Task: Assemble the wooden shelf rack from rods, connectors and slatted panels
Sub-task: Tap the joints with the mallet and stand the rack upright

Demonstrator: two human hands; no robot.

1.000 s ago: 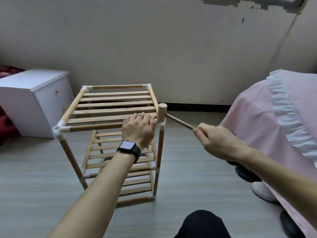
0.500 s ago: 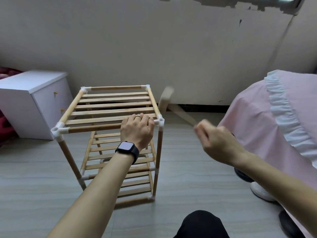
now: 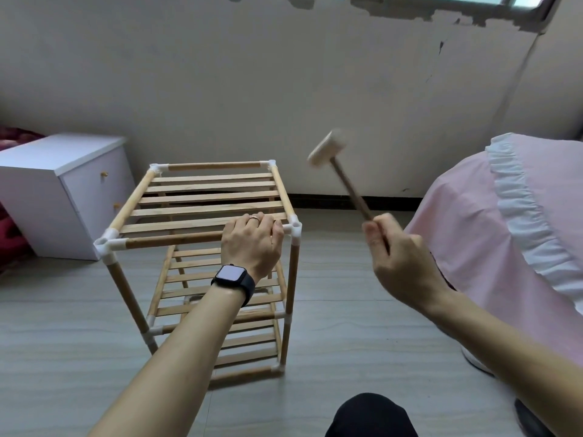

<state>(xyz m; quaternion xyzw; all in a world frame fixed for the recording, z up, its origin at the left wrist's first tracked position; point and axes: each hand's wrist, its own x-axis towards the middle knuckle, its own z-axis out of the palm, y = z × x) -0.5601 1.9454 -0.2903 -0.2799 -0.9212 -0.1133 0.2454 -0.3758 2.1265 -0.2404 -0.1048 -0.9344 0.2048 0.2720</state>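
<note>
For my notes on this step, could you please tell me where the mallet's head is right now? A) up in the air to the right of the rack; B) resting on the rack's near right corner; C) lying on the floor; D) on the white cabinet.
A: the right hand holds the mallet by its handle, head aloft and clear of the rack, which the left hand grips.

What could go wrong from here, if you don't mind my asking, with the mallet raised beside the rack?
1. The left hand holds the front rod right beside the corner connector. If that corner is the target, a stray blow from the mallet could hit the fingers.
2. The right hand grips the mallet only at the handle's end, so it may twist or slip on a swing.
</note>
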